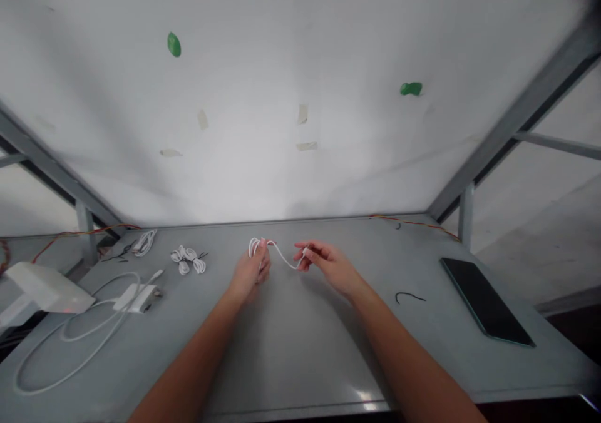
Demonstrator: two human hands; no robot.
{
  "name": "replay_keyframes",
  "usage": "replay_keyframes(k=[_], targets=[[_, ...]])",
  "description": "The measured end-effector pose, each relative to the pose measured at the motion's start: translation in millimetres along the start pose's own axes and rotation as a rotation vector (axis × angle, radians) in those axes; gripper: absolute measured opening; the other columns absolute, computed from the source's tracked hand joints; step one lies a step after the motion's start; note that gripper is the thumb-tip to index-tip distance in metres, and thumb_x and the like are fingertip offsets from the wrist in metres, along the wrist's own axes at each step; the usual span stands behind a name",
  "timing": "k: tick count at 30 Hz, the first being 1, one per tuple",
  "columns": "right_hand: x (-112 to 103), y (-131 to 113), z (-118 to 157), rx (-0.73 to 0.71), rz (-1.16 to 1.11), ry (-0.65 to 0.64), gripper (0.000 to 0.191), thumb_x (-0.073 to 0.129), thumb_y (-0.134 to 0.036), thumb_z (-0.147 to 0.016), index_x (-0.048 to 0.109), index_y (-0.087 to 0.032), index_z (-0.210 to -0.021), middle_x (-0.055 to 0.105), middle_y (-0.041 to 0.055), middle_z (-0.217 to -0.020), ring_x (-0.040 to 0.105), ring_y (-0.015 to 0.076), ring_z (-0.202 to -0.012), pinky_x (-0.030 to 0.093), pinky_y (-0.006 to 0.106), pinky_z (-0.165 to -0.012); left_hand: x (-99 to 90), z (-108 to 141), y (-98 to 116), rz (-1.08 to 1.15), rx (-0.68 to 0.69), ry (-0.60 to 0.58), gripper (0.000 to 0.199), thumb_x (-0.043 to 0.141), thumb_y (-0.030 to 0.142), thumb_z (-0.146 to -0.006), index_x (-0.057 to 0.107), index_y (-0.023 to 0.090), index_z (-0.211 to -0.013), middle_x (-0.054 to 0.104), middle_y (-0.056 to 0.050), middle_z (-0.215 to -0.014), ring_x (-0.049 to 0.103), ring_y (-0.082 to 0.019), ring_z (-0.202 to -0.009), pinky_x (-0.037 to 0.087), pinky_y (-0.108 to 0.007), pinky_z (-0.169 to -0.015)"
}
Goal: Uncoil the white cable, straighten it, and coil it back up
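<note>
So we've got the white cable up over the gray table, its loops pinched in our left hand and what looks like its plug end between our right hand's fingertips.
</note>
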State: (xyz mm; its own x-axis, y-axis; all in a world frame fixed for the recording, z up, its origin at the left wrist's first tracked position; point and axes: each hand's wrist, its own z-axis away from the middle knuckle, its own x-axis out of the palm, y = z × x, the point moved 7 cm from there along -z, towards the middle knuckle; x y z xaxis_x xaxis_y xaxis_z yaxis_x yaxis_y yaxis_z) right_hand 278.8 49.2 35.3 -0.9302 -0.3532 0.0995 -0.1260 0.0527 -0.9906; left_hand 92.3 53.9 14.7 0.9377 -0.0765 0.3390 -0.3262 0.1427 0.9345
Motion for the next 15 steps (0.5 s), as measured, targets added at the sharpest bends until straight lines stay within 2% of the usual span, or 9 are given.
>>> replay_keyframes(k=[3, 5, 9, 12, 15], targets=[[10, 8, 0, 0.046, 0.01, -0.031, 0.046, 0.078, -0.06, -0.085, 0.069, -0.023, -0.11, 0.079, 0.0075, -0.097, 0.066, 0.0176, -0.073, 0.053, 0.037, -0.078, -5.2, -3, -5, -0.065, 0.027, 0.072, 0.057, 0.078, 0.073, -0.078, 0.065, 0.02, -0.092, 0.032, 0.012, -0.056, 0.02, -0.005, -0.042, 0.016, -0.021, -0.041], [13, 14, -1, 0.057, 0.051, -0.006, 0.041, 0.08, -0.059, -0.082, 0.068, -0.023, -0.099, 0.078, 0.0072, -0.095, 0.066, 0.0183, -0.075, 0.052, 0.037, -0.079, -5.5, -4, -7, -0.118, 0.051, 0.08, 0.055, 0.078, 0.072, -0.077, 0.067, 0.02, -0.092, 0.032, 0.011, -0.057, 0.022, -0.006, -0.043, 0.018, -0.022, -0.042], [16, 14, -3, -0.048, 0.261, 0.063, 0.031, 0.085, -0.051, -0.079, 0.071, -0.023, -0.082, 0.073, 0.0066, -0.096, 0.065, 0.021, -0.086, 0.051, 0.039, -0.084, -1.0, -1, -3, -0.294, 0.126, 0.062, 0.056, 0.074, 0.074, -0.08, 0.07, 0.02, -0.093, 0.037, 0.009, -0.057, 0.031, -0.009, -0.046, 0.025, -0.023, -0.045], [17, 8, -3, -0.145, 0.289, 0.087, 0.03, 0.086, -0.05, -0.077, 0.075, -0.023, -0.082, 0.069, 0.0079, -0.107, 0.064, 0.0221, -0.094, 0.052, 0.038, -0.084, 1.1, 1, -1, -0.403, 0.146, 0.063, 0.057, 0.067, 0.075, -0.085, 0.07, 0.019, -0.095, 0.042, 0.007, -0.055, 0.038, -0.011, -0.05, 0.031, -0.024, -0.05], [16, 6, -3, -0.16, 0.258, 0.079, 0.029, 0.086, -0.05, -0.078, 0.076, -0.023, -0.084, 0.068, 0.0069, -0.105, 0.065, 0.0226, -0.097, 0.052, 0.037, -0.084, -1.1, -1, -4, -0.433, 0.13, 0.066, 0.061, 0.063, 0.076, -0.086, 0.07, 0.018, -0.103, 0.046, 0.007, -0.059, 0.041, -0.012, -0.054, 0.034, -0.025, -0.053]])
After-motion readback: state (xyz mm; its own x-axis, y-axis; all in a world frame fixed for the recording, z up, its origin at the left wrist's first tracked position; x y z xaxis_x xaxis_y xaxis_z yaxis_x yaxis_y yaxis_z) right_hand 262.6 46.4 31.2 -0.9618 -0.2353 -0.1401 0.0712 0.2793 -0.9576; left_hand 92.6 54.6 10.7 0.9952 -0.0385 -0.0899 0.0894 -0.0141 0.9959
